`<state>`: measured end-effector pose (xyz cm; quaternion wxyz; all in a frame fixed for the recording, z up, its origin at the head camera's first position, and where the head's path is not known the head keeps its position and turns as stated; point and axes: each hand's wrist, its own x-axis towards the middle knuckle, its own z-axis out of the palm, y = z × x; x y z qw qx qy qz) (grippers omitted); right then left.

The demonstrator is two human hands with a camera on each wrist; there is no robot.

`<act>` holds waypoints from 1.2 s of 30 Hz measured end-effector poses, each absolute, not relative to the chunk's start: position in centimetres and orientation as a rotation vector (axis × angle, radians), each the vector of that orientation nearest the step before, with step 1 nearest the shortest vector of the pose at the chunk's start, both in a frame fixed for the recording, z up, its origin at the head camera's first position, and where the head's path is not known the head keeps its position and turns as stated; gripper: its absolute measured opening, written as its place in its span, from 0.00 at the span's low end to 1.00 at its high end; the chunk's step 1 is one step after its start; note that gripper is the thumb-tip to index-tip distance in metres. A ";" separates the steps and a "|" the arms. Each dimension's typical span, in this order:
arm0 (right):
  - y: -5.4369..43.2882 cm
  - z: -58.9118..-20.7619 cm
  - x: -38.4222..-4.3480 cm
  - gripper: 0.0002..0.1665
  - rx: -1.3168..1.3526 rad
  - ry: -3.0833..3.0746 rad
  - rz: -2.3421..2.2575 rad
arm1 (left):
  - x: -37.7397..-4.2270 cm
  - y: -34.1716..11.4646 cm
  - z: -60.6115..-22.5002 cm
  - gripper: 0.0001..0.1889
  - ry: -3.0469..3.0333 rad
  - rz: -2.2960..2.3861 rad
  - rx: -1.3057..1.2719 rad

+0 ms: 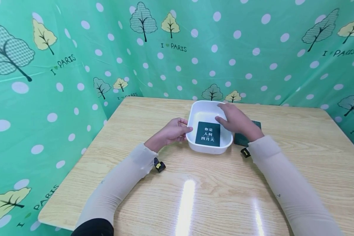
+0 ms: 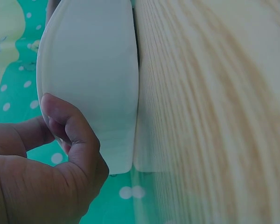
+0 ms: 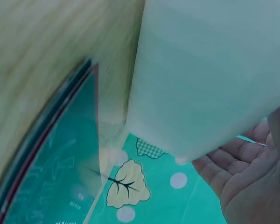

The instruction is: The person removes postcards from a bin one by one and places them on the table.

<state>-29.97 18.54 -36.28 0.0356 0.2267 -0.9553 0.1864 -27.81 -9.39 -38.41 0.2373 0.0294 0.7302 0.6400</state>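
A white tub [image 1: 209, 150] sits on the wooden table [image 1: 141, 131], well toward the far edge, between the two hands. Inside it, in the near part of its floor, lies a dark green booklet [image 1: 207, 136] with its cover up; white Chinese characters in three rows show on that cover.

The left hand [image 1: 174, 131] holds the tub at its left side, pinching the rim with the thumb over the edge and the fingers bent against the outer wall. The booklet is just to the right of that thumb, apart from it.

The right hand [image 1: 236, 119] reaches in over the tub's right rim, toward the far end, with thumb and forefinger held wide apart. The booklet lies nearer and to the left of these fingers, apart from them. Whether this hand touches the rim is hard to tell, since the tub's wall hides the fingertips in the right wrist view.

A second green book [image 1: 241, 140] lies on the table just to the right of the tub, partly covered by the right wrist; a red line runs along its edge. Both arms wear pale sleeves [image 1: 283, 183], and a green curtain [image 1: 209, 72] with white dots and printed trees hangs behind the table.
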 end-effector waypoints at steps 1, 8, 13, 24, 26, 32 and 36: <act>18.4 -36.3 -29.9 0.38 0.697 -2.946 0.566 | -27.8 -9.4 -38.4 0.20 2.003 1.752 0.082; 17.1 -36.6 -29.4 0.40 0.741 -3.040 0.543 | -27.7 -9.4 -38.3 0.20 2.003 1.751 0.085; 16.4 -36.9 -29.1 0.43 0.746 -3.141 0.465 | -27.8 -9.4 -38.4 0.20 1.993 1.753 0.085; 16.0 -37.3 -29.1 0.52 0.797 -3.164 0.226 | -27.9 -9.5 -38.4 0.21 1.987 1.754 0.086; 15.9 -37.3 -29.1 0.55 0.781 -3.181 0.202 | -27.9 -9.5 -38.4 0.21 1.987 1.752 0.084; 15.8 -37.4 -29.0 0.63 0.737 -3.236 0.137 | -27.8 -9.5 -38.4 0.22 1.993 1.746 0.084; 15.7 -37.6 -29.1 0.63 0.754 -3.237 0.117 | -27.8 -9.5 -38.4 0.22 1.996 1.747 0.088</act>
